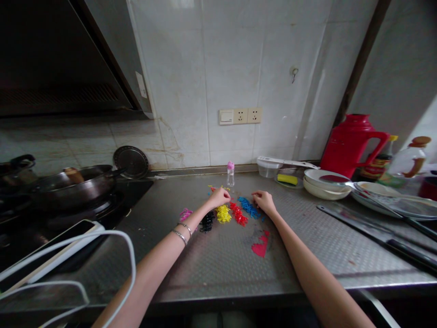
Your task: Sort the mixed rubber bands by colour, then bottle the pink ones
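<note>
Loose piles of small coloured bits, perhaps little rubber bands, lie in a row on the steel counter: pink (185, 214), black (206, 222), yellow (223, 215), red (239, 215) and blue (248, 207). Just above the yellow pile is my left hand (219, 197), its fingers pinched together; whatever they hold is too small to make out. My right hand (263, 201) rests beside the blue pile with thumb and fingers curled closed, their contents hidden. Behind the piles stands a small clear bottle (231, 176) with a pink cap. A few orange and yellow bits are scattered near it.
A torn red piece (261, 246) lies in front. To the left are a pan (73, 191) on the stove and a phone (51, 255) with a white cable. Bowls (322, 187), a knife (355, 223), a yellow sponge (287, 179) and a red flask (348, 146) stand right.
</note>
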Action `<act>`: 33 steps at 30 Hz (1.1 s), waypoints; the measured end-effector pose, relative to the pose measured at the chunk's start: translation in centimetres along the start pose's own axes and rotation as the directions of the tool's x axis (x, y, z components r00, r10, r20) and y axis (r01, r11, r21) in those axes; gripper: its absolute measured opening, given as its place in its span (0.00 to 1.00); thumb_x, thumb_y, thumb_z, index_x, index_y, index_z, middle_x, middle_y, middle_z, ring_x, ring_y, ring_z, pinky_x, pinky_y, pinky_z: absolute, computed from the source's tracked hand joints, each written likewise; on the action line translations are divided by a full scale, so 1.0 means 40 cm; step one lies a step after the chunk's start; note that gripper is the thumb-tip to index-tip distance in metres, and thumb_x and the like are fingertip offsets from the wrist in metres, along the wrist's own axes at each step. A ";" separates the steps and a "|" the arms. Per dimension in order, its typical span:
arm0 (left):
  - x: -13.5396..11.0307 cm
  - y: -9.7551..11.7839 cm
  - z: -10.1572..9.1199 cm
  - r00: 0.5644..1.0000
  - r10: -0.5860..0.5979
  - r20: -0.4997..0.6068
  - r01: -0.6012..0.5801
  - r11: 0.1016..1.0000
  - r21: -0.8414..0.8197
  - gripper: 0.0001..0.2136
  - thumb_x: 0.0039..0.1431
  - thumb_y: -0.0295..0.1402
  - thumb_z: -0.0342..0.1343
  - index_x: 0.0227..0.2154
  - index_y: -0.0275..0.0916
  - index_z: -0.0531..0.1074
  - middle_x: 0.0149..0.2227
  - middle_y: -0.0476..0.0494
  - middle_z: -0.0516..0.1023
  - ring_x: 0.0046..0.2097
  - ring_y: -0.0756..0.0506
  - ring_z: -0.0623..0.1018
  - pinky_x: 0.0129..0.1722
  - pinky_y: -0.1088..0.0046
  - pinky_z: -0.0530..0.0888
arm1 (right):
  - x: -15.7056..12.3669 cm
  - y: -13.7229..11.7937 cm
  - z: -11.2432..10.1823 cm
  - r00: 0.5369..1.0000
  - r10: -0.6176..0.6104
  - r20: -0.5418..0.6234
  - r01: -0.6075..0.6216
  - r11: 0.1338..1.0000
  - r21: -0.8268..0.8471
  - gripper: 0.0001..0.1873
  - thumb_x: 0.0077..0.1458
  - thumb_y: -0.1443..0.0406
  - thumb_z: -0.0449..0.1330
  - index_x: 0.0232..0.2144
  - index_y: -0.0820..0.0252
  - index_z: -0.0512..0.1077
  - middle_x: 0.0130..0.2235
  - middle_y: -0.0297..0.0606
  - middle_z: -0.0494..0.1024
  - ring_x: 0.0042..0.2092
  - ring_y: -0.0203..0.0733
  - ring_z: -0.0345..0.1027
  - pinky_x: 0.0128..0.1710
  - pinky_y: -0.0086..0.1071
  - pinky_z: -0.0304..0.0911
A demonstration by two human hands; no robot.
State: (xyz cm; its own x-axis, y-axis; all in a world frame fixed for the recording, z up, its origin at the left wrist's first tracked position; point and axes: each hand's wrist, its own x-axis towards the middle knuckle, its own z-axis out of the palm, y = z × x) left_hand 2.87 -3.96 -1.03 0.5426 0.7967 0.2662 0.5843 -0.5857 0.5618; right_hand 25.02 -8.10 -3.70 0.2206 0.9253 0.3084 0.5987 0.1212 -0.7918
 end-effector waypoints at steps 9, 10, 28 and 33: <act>-0.025 -0.035 -0.066 0.995 -0.049 -0.093 0.043 0.997 -0.059 0.12 0.44 0.32 0.51 0.27 0.31 0.76 0.27 0.43 0.77 0.30 0.49 0.72 0.30 0.76 0.66 | 0.000 -0.001 -0.001 1.000 -0.001 0.005 0.001 1.000 -0.022 0.15 0.43 0.66 0.49 0.32 0.65 0.72 0.22 0.36 0.73 0.16 0.31 0.62 0.17 0.22 0.57; -0.032 -0.048 -0.084 0.992 -0.062 -0.112 0.054 0.996 -0.071 0.12 0.45 0.32 0.51 0.27 0.31 0.76 0.27 0.43 0.77 0.30 0.48 0.72 0.30 0.76 0.66 | 0.000 -0.002 -0.002 1.000 -0.001 0.004 0.001 1.000 -0.024 0.15 0.43 0.66 0.49 0.32 0.65 0.72 0.22 0.36 0.73 0.16 0.31 0.62 0.17 0.22 0.57; -0.224 -0.162 -0.238 0.865 -0.401 -0.301 0.286 0.887 -0.361 0.09 0.45 0.27 0.52 0.30 0.31 0.74 0.27 0.43 0.76 0.29 0.51 0.73 0.30 0.77 0.67 | 0.001 0.001 0.001 0.999 -0.008 0.034 0.010 0.997 -0.077 0.15 0.43 0.67 0.49 0.32 0.65 0.72 0.23 0.37 0.74 0.18 0.31 0.64 0.19 0.21 0.58; -0.238 -0.133 -0.247 0.839 -0.470 -0.274 0.360 0.858 -0.367 0.09 0.45 0.26 0.52 0.31 0.32 0.74 0.26 0.42 0.76 0.25 0.51 0.71 0.21 0.81 0.63 | 0.001 0.000 0.003 1.000 0.009 0.013 -0.007 0.994 -0.114 0.16 0.43 0.66 0.49 0.32 0.65 0.73 0.22 0.37 0.74 0.18 0.32 0.65 0.19 0.22 0.59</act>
State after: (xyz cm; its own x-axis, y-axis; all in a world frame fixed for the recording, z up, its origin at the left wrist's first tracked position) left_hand -11.38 -6.95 1.17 0.0152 0.9846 0.1741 0.4751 -0.1604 0.8652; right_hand 24.95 -8.02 -3.73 0.2156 0.9310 0.2944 0.6806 0.0729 -0.7290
